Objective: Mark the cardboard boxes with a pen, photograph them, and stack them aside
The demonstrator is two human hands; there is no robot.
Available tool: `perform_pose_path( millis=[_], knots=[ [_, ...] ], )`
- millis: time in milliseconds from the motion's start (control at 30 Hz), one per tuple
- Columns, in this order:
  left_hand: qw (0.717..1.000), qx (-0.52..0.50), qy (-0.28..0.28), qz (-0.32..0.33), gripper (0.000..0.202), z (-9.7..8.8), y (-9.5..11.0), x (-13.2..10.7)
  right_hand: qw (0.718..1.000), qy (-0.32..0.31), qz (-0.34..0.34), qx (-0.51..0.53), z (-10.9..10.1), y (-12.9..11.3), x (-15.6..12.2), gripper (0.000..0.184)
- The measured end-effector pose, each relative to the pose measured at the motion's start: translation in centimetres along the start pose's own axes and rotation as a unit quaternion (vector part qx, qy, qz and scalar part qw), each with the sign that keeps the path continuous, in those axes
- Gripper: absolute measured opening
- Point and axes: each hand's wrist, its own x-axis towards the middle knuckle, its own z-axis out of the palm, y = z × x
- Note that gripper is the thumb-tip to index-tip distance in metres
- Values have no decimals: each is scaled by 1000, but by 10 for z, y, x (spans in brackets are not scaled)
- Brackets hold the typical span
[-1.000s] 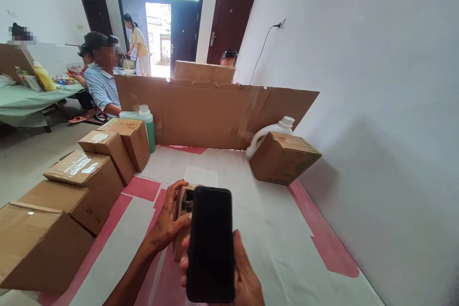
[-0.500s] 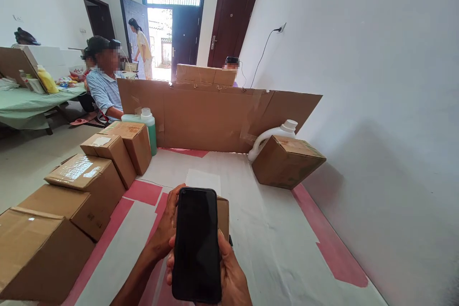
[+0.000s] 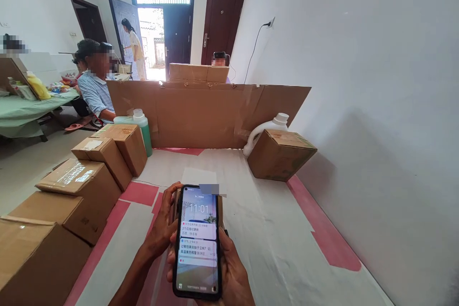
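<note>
My right hand holds a black smartphone upright in front of me, fingers wrapped round its edges. Its screen is lit and shows a clock and some notices. Behind the phone my left hand grips the left side of a small cardboard box that rests on the white and red table cover. The phone hides most of that box.
A row of several sealed cardboard boxes runs along the left. One more box and a white jug sit at the right, a green bottle at the left of a cardboard screen. Other people sit beyond it.
The phone's screen has lit up; it was dark in both earlier frames. The phone shifted slightly left and now covers the small box. My left hand stays on the box.
</note>
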Motion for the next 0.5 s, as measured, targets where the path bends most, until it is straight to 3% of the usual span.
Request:
perform_pose_path(
  millis=[167, 300, 433, 500],
  knots=[
    [1000, 18, -7, 2, 79, -3, -4, 3, 1000, 15, -22, -5, -3, 0, -5, 52],
    [999, -22, -10, -26, 76, -4, 5, 9, 994, 57, -79, -49, -11, -18, -15, 58],
    [993, -81, 16, -80, 65, -6, 13, 25, 965, 160, -175, -110, -53, -53, -21, 69],
    [989, -105, 20, -103, 63, -9, 14, 37, 926, 247, -210, -196, -89, -70, -19, 72]
  ],
)
